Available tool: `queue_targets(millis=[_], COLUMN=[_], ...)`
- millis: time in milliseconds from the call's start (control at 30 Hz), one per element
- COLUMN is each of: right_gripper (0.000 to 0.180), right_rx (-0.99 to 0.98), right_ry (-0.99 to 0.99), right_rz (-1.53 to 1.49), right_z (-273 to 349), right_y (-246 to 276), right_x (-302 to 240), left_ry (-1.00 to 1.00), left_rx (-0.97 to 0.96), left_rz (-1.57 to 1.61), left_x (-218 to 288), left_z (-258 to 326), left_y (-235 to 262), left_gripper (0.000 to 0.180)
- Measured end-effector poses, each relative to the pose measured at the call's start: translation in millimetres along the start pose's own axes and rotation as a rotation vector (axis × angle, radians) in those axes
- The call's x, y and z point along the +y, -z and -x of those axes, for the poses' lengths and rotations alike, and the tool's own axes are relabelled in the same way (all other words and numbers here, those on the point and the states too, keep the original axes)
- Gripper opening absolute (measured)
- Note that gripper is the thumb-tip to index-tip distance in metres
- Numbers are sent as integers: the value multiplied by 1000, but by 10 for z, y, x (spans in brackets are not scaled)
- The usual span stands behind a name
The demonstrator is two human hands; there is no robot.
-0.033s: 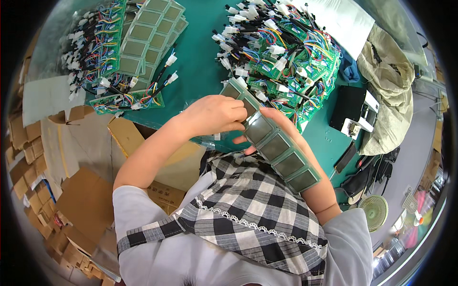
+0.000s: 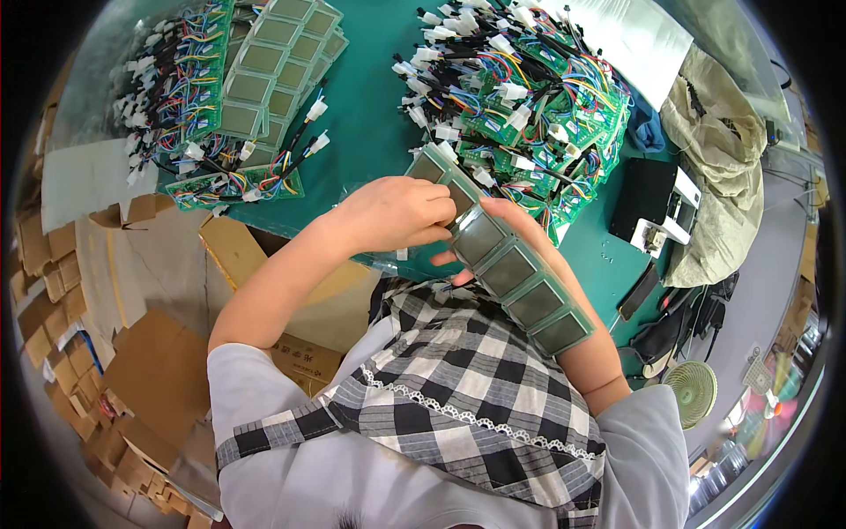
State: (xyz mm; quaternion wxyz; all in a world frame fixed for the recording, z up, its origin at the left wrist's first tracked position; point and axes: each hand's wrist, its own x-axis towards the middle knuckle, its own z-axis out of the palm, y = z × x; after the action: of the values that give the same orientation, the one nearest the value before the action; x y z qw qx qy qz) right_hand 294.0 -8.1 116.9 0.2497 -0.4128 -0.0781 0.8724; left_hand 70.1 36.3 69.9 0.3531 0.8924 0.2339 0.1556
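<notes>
Worktop (image 2: 370, 97): green, with a heap of wired circuit boards (image 2: 529, 115) at the centre and stacked display panels (image 2: 264, 79) to the left.
Panel strip (image 2: 511, 273): slanted from beside the heap down over the right forearm, its row of grey screens facing up.
Right hand (image 2: 520, 227): gripped the strip, thumb at one edge, fingers showing past the other.
Left hand (image 2: 401, 210): curled against the strip's upper part; its fingertips were hidden, so whether they pinched anything could not be told.
Steadiness: a firm edge grip seemed best, without flexing the row.
Screens: light fingertip work probably suited them better than pressing.
Clearance: white connectors (image 2: 483, 176) lay close by, easily snagged.
</notes>
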Motion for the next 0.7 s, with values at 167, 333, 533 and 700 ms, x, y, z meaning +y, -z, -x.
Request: queue_targets(millis=[167,333,533,700], right_gripper=[55,58,56,56], right_rx=[40,46,19,57], right_ry=[-8,9,4,49], right_rz=[-19,-13,-21,23], right_z=[13,24,2,71], right_y=[-55,-101,-82,-158], right_x=[-2,-3,6,-15], left_ry=[-19,-43,-28,-40], left_rx=[0,8,-16,-19], left_rz=[-41,-20,-7,3], left_x=[21,9,41,36], left_z=[44,37,13,5], left_y=[13,47,104,106], left_gripper=[17,16,15,16])
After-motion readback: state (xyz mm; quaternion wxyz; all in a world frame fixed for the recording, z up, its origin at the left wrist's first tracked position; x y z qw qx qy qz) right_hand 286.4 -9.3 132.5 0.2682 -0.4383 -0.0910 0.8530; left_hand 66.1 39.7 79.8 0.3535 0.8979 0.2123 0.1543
